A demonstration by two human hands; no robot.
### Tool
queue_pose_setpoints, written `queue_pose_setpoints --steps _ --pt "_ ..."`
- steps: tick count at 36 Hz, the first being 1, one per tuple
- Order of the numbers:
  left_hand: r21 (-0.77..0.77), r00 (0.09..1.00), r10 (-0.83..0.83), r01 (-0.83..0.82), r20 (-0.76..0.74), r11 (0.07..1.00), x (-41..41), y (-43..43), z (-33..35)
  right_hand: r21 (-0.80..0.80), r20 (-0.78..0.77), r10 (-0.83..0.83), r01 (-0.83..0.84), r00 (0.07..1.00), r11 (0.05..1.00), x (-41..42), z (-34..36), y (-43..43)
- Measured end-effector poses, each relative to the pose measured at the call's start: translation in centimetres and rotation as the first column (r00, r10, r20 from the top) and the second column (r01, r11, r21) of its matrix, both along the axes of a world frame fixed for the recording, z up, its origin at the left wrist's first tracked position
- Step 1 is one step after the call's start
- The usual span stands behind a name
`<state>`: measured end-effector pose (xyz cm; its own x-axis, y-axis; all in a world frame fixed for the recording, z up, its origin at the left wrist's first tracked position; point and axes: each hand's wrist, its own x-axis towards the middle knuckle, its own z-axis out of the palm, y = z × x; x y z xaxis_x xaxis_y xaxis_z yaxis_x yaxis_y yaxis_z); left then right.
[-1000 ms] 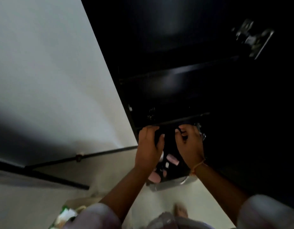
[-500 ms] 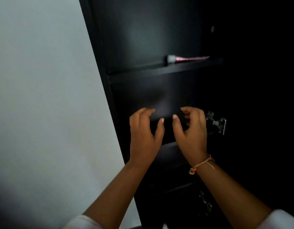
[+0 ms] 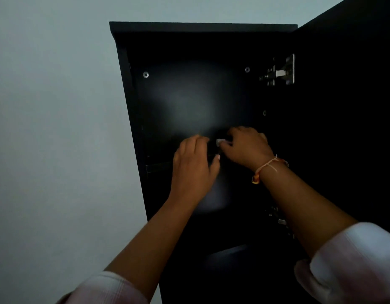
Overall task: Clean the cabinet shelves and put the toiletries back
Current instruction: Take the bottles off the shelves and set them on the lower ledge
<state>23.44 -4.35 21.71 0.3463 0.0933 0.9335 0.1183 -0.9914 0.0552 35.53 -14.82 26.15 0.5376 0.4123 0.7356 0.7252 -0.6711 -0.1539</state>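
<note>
Two hands up inside one open black cabinet (image 3: 189,99).

We count two bare hands, two pale rolled sleeves, one thread bracelet (image 3: 266,166) with an orange bead on the right wrist. Left hand (image 3: 195,165) reaches to the shelf (image 3: 159,167) edge, fingers curled forward, thumb out; we cannot tell whether it grips anything, the space under it being too dark. Right hand (image 3: 247,147) is curled too, fingertips near a small whitish rounded bit (image 3: 219,142); it may be a nail or a toiletry, we cannot tell. Cabinet is flat, matte, dark board, square-cornered, against a plain pale wall (image 3: 53,117). We see two metal hinges (image 3: 281,73) on the right side, the lower half hidden behind the forearm, and two bright screw heads (image 3: 145,74) on the back panel.
</note>
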Motion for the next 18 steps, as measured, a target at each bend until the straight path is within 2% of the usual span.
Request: queue_pose_setpoints --steps 3,5,11,18 --pt "-0.003 1.0 0.004 -0.004 -0.02 1.0 0.1 0.0 -0.1 -0.116 -0.157 0.038 -0.056 0.987 0.992 0.1 0.9 -0.2" --pt "-0.006 0.999 -0.005 0.005 -0.036 1.0 0.1 0.0 -0.2 -0.14 -0.233 0.061 -0.095 0.971 0.986 0.0 1.1 -0.4" --pt "-0.001 0.999 -0.035 0.035 -0.034 0.999 -0.1 0.0 -0.3 -0.133 -0.158 0.097 -0.119 0.983 0.984 -0.1 1.3 -0.5" --pt "-0.009 0.999 -0.042 0.042 -0.027 0.999 -1.0 0.0 -0.7 -0.152 -0.105 0.229 -0.243 0.968 0.958 -0.5 0.6 -1.3"
